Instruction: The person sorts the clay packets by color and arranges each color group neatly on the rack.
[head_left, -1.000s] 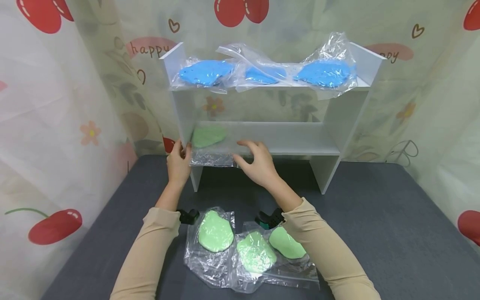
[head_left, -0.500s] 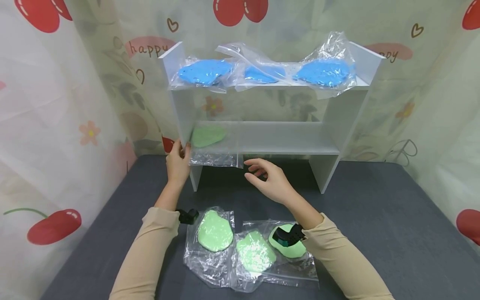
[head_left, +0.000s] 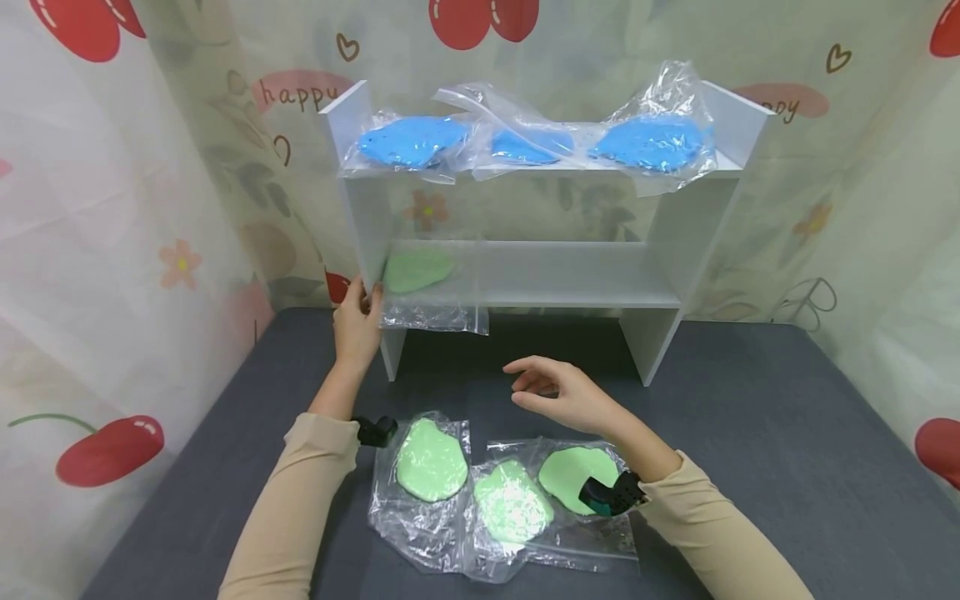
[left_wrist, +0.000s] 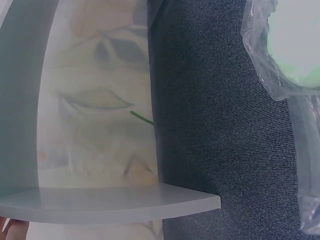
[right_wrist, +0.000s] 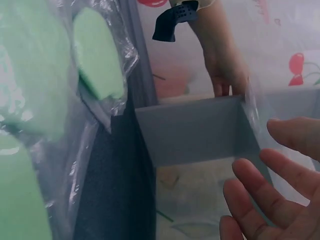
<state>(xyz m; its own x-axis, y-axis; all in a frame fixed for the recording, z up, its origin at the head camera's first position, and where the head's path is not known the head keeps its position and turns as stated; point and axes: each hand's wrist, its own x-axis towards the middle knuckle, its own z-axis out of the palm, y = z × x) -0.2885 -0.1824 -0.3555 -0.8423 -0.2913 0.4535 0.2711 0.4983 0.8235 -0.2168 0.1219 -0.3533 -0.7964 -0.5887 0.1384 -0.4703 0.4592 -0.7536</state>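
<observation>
Lower and farther right than a second ago, the person's right hand [head_left: 558, 392] hangs above the dark grey table [head_left: 750, 450], fingers loosely bent, thumb parted from them. Nearest lie three clear plastic bags with flat, rounded, pale green slabs [head_left: 431, 460], shiny with glare. Beyond, the left hand [head_left: 356, 329] grips the left panel of the white shelf unit [head_left: 692, 225] by its front edge; whether its thumb also pins plastic, I cannot tell. Just beside it, at the left end of the middle board [head_left: 577, 275], sits a clear zip bag with one flat, muted green slab [head_left: 417, 271], its front edge overhanging the board's lip; the board runs on rightward to the other panel. Higher, crinkled clear bags with bright blue slabs [head_left: 412, 142] line the top board. Behind, the cherry-printed cloth backdrop [head_left: 525, 212] reads "happy".
</observation>
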